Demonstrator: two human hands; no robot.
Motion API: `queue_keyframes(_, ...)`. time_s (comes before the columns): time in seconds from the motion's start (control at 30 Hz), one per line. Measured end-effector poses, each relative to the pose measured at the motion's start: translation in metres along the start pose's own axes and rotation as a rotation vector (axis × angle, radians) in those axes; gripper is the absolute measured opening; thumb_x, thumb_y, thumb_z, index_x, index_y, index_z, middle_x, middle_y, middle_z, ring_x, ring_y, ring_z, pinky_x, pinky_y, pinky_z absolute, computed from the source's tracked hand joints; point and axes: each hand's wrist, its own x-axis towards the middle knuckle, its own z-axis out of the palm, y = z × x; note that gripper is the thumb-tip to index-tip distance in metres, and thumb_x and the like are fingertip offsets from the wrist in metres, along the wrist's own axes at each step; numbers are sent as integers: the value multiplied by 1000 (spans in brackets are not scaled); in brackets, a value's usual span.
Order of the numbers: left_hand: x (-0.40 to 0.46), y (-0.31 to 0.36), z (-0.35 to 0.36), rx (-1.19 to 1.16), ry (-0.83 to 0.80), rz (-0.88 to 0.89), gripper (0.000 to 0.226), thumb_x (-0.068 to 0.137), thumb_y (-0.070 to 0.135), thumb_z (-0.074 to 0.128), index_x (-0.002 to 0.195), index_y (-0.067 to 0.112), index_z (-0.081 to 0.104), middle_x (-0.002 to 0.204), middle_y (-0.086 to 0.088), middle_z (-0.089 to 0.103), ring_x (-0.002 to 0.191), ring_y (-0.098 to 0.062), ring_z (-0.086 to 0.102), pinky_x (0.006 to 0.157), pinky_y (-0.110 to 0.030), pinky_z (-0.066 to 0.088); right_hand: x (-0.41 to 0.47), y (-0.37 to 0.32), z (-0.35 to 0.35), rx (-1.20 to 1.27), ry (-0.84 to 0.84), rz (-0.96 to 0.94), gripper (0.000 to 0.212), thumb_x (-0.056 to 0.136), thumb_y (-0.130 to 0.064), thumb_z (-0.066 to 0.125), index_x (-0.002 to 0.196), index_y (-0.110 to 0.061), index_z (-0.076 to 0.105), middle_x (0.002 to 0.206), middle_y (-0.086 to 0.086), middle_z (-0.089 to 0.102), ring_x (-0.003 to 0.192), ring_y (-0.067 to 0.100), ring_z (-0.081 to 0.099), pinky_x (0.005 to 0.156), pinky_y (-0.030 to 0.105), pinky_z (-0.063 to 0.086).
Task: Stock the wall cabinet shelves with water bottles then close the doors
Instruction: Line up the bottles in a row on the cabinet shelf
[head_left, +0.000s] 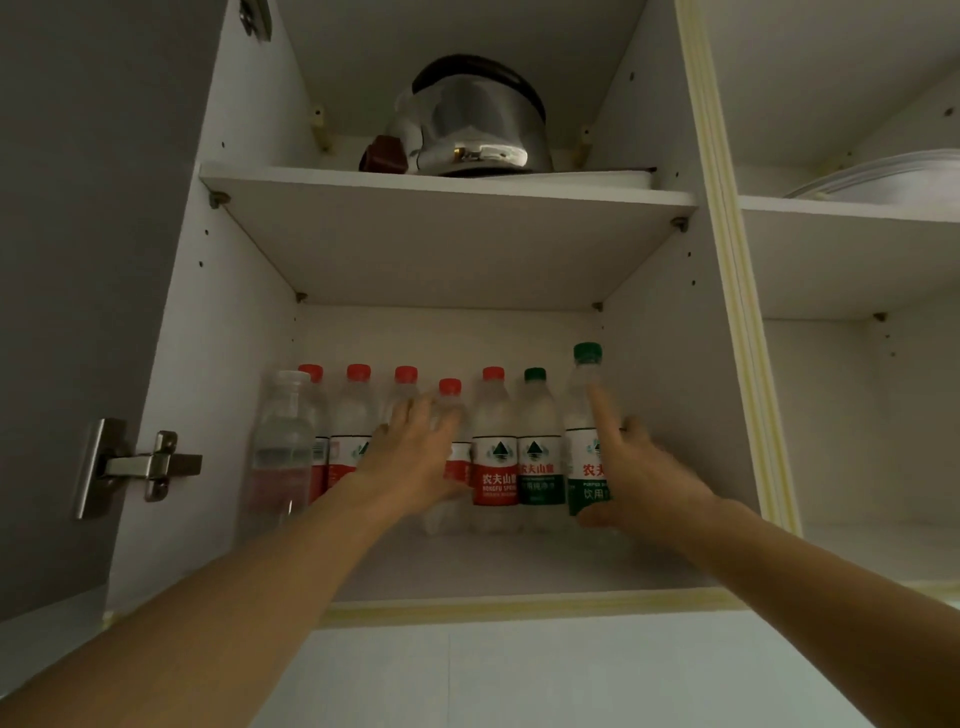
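Reaching up into the open wall cabinet (244, 395) at the centre of the frame with both bare arms. Resting the left hand (410, 457), fingers fairly straight and spread, against a red-capped bottle (451, 415) standing a little forward of the row on the lower shelf (493, 566). Wrapping the right hand (644, 473) around the lower body of a green-capped bottle (587, 405) at the right end of the row, index finger stretched up along its side and thumb tucked under near its base; holding that bottle upright and standing taller in the frame than its neighbours. Lining the back of the lower shelf: a clear, unlabelled bottle (283, 441) at the far left, then red-capped bottles with red and white labels (496, 457), then a second green-capped bottle with a green label (537, 457) just beside the held one. Sitting on the upper shelf (447, 189), towards the top centre of the frame, a shiny metal kettle (478, 124) with a dark handle. Showing at the left of the frame a grey cabinet door (78, 234) swung open, with a metal hinge (140, 465) on it. Showing at the upper right, in the neighbouring compartment, a stack of white plates (893, 176) on a shelf.
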Motion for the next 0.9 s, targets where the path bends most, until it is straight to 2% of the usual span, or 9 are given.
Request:
queue_keyframes(0.07,13,-6,5,94,-53,-40,109,74,57,82,157,32,15,158,-11,8,148,-36,9,114,-64,30,5,2,-5,-252,32,-32,147,69,-42,91,145,-44,-35,163,21,3,148,42,23,107,57,44)
queue_keyframes(0.13,26,-11,11,164,-130,-96,124,71,59,84,159,34,0,162,-12,-6,152,-41,-3,114,-72,22,13,2,-8,-411,33,-51,150,64,-51,91,147,-39,-34,163,17,-21,153,43,-2,109,57,42)
queue_keyframes(0.23,39,-19,24,239,-195,-138,139,69,60,85,158,35,-18,165,-15,-24,153,-42,-18,114,-75,15,28,1,-7,-577,-2,-92,156,62,-56,89,145,-33,-41,159,20,-36,153,43,-14,114,57,35)
queue_keyframes(0.37,46,-24,43,282,-209,-154,143,66,64,85,157,34,-22,165,-17,-25,152,-43,-23,115,-75,12,46,8,-4,-707,-69,-90,157,62,-46,93,151,-27,-34,160,23,-33,154,44,2,121,56,24)
queue_keyframes(0.47,50,-24,52,292,-176,-144,144,66,69,82,157,31,-24,165,-17,-21,151,-45,-21,116,-73,13,54,16,5,-777,-98,-71,154,65,-46,92,153,-22,-33,162,23,-29,154,42,-3,124,58,11)
queue_keyframes(0.7,49,-24,57,274,-164,-139,138,71,75,73,157,29,-24,166,-16,-20,151,-46,-21,118,-71,15,73,12,28,-856,-123,-72,144,72,-54,85,156,-17,-26,164,24,-22,154,42,-9,123,60,11)
queue_keyframes(0.8,49,-23,55,268,-167,-132,137,72,76,72,157,28,-24,167,-14,-19,151,-46,-21,119,-70,17,80,11,29,-895,-102,-21,145,70,-55,86,157,-13,-22,164,27,-17,153,46,-5,123,61,12)
queue_keyframes(0.9,48,-20,56,237,-172,-129,133,73,78,69,158,28,-21,167,-14,-15,151,-48,-20,118,-67,22,87,14,28,-929,-87,73,140,73,-58,82,158,-8,-18,165,31,-9,153,47,0,123,60,3)
